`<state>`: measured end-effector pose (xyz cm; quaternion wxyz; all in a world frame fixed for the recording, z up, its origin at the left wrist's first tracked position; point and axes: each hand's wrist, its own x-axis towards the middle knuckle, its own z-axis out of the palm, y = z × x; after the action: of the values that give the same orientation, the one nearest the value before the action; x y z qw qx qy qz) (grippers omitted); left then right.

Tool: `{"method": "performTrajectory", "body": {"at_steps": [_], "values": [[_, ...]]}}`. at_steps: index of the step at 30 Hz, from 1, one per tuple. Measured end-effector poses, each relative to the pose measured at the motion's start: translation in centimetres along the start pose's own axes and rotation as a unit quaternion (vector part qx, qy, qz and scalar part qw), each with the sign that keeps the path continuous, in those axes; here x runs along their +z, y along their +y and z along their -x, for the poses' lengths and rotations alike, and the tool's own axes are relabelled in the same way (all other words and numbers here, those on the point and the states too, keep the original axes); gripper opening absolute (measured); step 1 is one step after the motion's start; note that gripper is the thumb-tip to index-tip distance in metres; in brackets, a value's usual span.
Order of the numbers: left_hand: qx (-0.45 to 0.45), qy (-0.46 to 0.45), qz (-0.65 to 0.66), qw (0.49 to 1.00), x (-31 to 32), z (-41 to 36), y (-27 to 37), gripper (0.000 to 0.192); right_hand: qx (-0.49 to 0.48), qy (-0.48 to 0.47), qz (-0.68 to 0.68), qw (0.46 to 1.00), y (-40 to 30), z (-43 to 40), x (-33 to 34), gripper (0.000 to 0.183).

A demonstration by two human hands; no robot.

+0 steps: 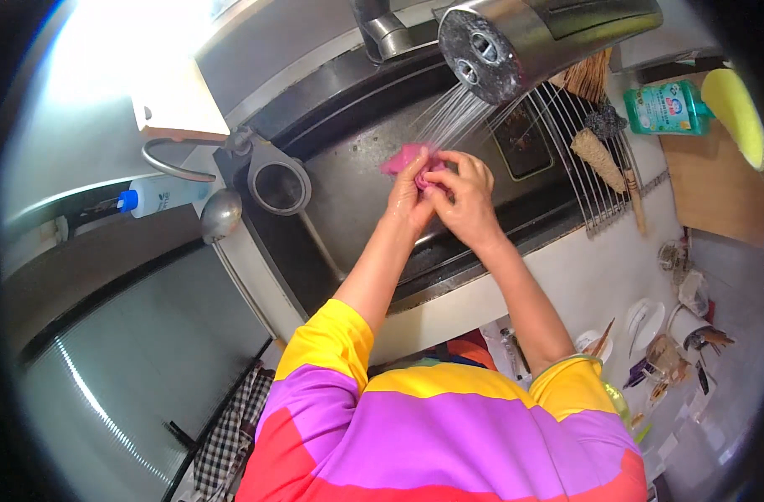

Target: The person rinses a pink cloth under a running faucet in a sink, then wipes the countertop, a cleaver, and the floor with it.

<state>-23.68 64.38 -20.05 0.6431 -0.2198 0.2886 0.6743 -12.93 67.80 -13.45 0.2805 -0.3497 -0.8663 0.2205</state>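
A wet pink cloth (402, 159) is bunched between my two hands over the dark sink (350, 188). My left hand (409, 194) grips it from the left, thumb on top. From the right, the fingers of my right hand (466, 194) pinch its folds. Several thin jets of water run from the metal faucet head (482, 56) down onto the cloth and fingers. Part of the cloth is hidden behind my fingers.
A wire rack (576, 169) with a loofah (598, 160) and a steel scourer (606, 122) spans the sink's right side. Beyond it stands a green soap bottle (667, 108). At left are a round grey holder (280, 187), a metal ladle (221, 213) and a blue-capped bottle (168, 193).
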Motion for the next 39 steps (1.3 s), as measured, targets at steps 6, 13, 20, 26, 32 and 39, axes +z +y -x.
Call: {"method": "performTrajectory", "body": {"at_steps": [6,13,20,26,32,39], "values": [[-0.055,-0.022,0.04,0.997,1.6,0.9,0.6,0.028,0.118,-0.032,-0.291,0.949,3.0,-5.8,-2.3,0.019],[-0.088,-0.065,0.066,0.992,0.6,3.0,0.3,0.028,-0.112,-0.027,-0.237,0.965,9.7,-15.5,-0.5,0.027],[-0.138,-0.036,0.032,0.989,0.0,6.6,1.4,0.024,-0.022,-0.084,-0.369,0.925,3.9,-12.7,-1.7,0.05],[-0.224,-0.076,-0.038,0.971,-0.4,9.0,2.9,0.019,-0.211,-0.226,-0.129,0.942,1.4,-1.5,-0.2,0.061],[-0.307,-0.027,-0.394,0.866,0.2,12.1,4.0,0.012,-0.252,-0.28,-0.117,0.919,-1.4,0.7,-0.2,0.071],[-0.219,0.055,-0.709,0.669,0.7,12.8,4.5,0.024,-0.139,-0.395,-0.146,0.896,-4.0,1.2,0.5,0.045]]}}
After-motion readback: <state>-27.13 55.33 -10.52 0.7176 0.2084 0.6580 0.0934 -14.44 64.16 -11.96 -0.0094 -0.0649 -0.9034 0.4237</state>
